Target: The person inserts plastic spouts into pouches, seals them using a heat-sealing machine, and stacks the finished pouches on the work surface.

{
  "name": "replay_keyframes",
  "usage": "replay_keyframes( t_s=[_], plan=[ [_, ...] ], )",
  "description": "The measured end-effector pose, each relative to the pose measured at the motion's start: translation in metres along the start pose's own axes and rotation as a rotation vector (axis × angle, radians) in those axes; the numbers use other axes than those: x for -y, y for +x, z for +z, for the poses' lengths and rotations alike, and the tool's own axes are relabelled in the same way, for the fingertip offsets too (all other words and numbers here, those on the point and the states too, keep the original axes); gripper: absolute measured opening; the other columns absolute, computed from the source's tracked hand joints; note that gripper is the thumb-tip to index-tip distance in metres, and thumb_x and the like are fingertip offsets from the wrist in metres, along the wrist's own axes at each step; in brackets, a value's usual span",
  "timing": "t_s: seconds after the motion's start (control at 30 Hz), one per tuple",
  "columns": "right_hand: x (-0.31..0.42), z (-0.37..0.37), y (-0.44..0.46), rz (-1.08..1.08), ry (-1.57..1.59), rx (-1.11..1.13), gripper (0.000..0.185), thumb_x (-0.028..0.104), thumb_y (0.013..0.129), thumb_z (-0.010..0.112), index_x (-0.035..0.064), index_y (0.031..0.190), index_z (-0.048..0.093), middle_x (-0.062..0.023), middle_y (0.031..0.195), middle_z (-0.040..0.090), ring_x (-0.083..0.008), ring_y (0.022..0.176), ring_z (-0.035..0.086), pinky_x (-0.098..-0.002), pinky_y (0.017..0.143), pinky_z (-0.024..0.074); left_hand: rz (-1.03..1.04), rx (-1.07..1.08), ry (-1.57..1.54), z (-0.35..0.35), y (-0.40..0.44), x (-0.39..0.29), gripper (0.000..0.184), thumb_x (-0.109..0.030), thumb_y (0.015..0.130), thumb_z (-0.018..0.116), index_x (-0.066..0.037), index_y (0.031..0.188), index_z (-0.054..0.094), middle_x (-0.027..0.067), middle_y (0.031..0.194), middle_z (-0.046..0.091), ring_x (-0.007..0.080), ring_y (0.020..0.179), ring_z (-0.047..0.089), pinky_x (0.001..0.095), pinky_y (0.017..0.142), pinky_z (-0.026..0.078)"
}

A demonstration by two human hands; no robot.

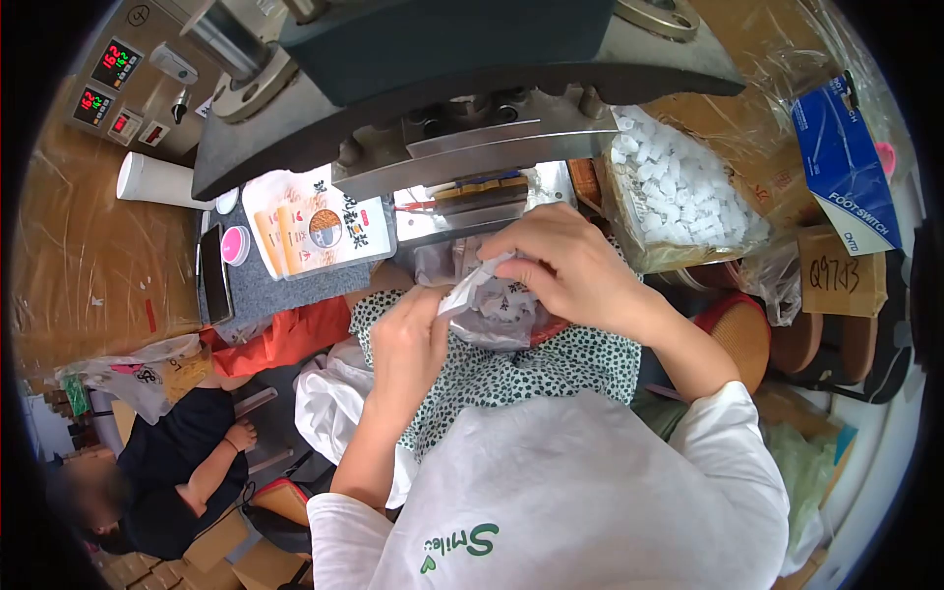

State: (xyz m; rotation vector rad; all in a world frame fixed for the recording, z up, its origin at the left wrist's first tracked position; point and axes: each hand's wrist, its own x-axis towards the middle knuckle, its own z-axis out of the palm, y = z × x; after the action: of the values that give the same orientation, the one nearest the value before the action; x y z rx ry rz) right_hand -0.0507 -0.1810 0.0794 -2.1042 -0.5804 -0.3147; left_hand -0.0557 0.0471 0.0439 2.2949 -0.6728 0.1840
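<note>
Above my lap, my left hand (405, 339) and my right hand (562, 264) face each other with fingers closed. Both pinch a white plastic pouch (467, 292), its edge stretched between them. My fingers hide part of it. Just beneath, in my lap, sits a clear plastic bag (501, 329) with crumpled printed plastic showing; I cannot tell where the pouch ends and the bag begins. Printed soy-drink pouches (320, 228) lie stacked on a grey mat (295, 292) to the left of my hands.
A press machine (472, 147) with a metal bar stands ahead. At right, a box holds many small white plastic pieces (678, 187), beside a blue foot-switch box (846, 167). A white cup (157, 180) and pink-lidded jar (235, 245) are at left. Another person (187, 462) sits lower left.
</note>
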Motion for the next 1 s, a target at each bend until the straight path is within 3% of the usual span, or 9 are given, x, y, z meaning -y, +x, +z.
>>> replay_keyframes(
  t_s=[0.1, 0.13, 0.4, 0.5, 0.57, 0.63, 0.8, 0.83, 1.0],
  plan=[
    [-0.008, 0.004, -0.007, 0.259, 0.167, -0.090, 0.019, 0.010, 0.086, 0.069, 0.0002, 0.102, 0.067, -0.0138, 0.100, 0.071, -0.0354, 0.092, 0.066, -0.0430, 0.079, 0.0513, -0.229, 0.211, -0.238, 0.018, 0.004, 0.007, 0.012, -0.010, 0.090, 0.066, 0.001, 0.092, 0.069, 0.0168, 0.077, 0.066, 0.0307, 0.064, 0.064, 0.0380, 0.061, 0.049],
    [-0.009, 0.004, -0.008, 0.355, 0.220, -0.148, 0.020, 0.010, 0.087, 0.069, -0.0001, 0.104, 0.067, -0.0147, 0.102, 0.071, -0.0360, 0.093, 0.067, -0.0433, 0.079, 0.0517, -0.344, 0.172, -0.434, 0.026, 0.009, 0.003, 0.023, -0.019, 0.095, 0.065, 0.003, 0.093, 0.070, 0.0114, 0.074, 0.069, 0.0152, 0.059, 0.059, 0.0317, 0.058, 0.046],
    [-0.019, -0.049, -0.026, 0.328, -0.504, -0.281, 0.021, 0.006, 0.086, 0.067, 0.0011, 0.106, 0.067, -0.0180, 0.092, 0.070, -0.0373, 0.091, 0.066, -0.0434, 0.077, 0.0520, -0.764, 0.197, -1.095, 0.050, 0.054, 0.025, 0.025, -0.019, 0.099, 0.061, 0.004, 0.107, 0.068, 0.0026, 0.088, 0.069, 0.0060, 0.075, 0.062, 0.0243, 0.064, 0.050],
    [-0.070, -0.051, -0.030, 0.259, -0.742, -0.281, 0.024, 0.003, 0.084, 0.066, 0.0022, 0.108, 0.066, -0.0186, 0.097, 0.068, -0.0389, 0.089, 0.065, -0.0458, 0.076, 0.0510, -0.611, 0.321, -0.729, 0.041, 0.048, 0.039, 0.028, -0.020, 0.100, 0.060, 0.005, 0.113, 0.065, 0.0026, 0.083, 0.068, 0.0067, 0.075, 0.063, 0.0248, 0.068, 0.052],
    [-0.081, -0.055, -0.030, 0.325, -0.732, -0.202, 0.027, 0.002, 0.083, 0.066, 0.0023, 0.110, 0.065, -0.0193, 0.099, 0.067, -0.0395, 0.088, 0.064, -0.0472, 0.077, 0.0505, -0.581, -0.020, -0.336, 0.017, 0.048, 0.038, 0.032, -0.024, 0.096, 0.065, 0.004, 0.111, 0.063, 0.0093, 0.086, 0.066, 0.0159, 0.078, 0.062, 0.0296, 0.070, 0.049],
    [-0.075, -0.059, -0.031, 0.509, -0.615, -0.125, 0.030, 0.002, 0.082, 0.066, 0.0019, 0.112, 0.064, -0.0195, 0.101, 0.066, -0.0398, 0.088, 0.064, -0.0484, 0.078, 0.0502, -0.066, -0.208, 0.641, 0.000, 0.031, 0.080, 0.066, -0.028, 0.083, 0.076, -0.001, 0.136, 0.048, 0.0232, 0.141, 0.048, 0.0389, 0.132, 0.044, 0.0544, 0.104, 0.036],
    [-0.051, -0.067, -0.038, 0.544, -0.561, -0.171, 0.027, 0.001, 0.084, 0.064, -0.0016, 0.112, 0.063, -0.0166, 0.095, 0.067, -0.0342, 0.086, 0.066, -0.0424, 0.079, 0.0524, -0.259, 0.065, 0.589, -0.018, -0.004, 0.072, 0.046, -0.006, 0.082, 0.070, -0.009, 0.127, 0.059, 0.0136, 0.123, 0.064, 0.0296, 0.117, 0.059, 0.0453, 0.103, 0.037],
    [-0.035, -0.071, -0.036, 0.581, -0.529, -0.193, 0.027, 0.002, 0.085, 0.064, -0.0024, 0.112, 0.063, -0.0151, 0.094, 0.067, -0.0310, 0.085, 0.068, -0.0401, 0.078, 0.0532, -0.217, -0.094, 0.448, -0.020, -0.007, 0.073, 0.033, 0.002, 0.080, 0.065, -0.007, 0.112, 0.066, 0.0122, 0.100, 0.070, 0.0310, 0.098, 0.065, 0.0444, 0.094, 0.044],
    [0.014, -0.033, -0.009, 0.476, 0.252, -0.033, 0.028, 0.008, 0.087, 0.070, -0.0002, 0.113, 0.065, -0.0093, 0.095, 0.069, -0.0137, 0.083, 0.067, -0.0298, 0.074, 0.0542, -0.194, -0.210, 0.327, -0.018, -0.007, 0.011, 0.032, 0.009, 0.077, 0.061, -0.005, 0.103, 0.071, 0.0149, 0.099, 0.071, 0.0326, 0.093, 0.069, 0.0406, 0.081, 0.055]
  ],
)
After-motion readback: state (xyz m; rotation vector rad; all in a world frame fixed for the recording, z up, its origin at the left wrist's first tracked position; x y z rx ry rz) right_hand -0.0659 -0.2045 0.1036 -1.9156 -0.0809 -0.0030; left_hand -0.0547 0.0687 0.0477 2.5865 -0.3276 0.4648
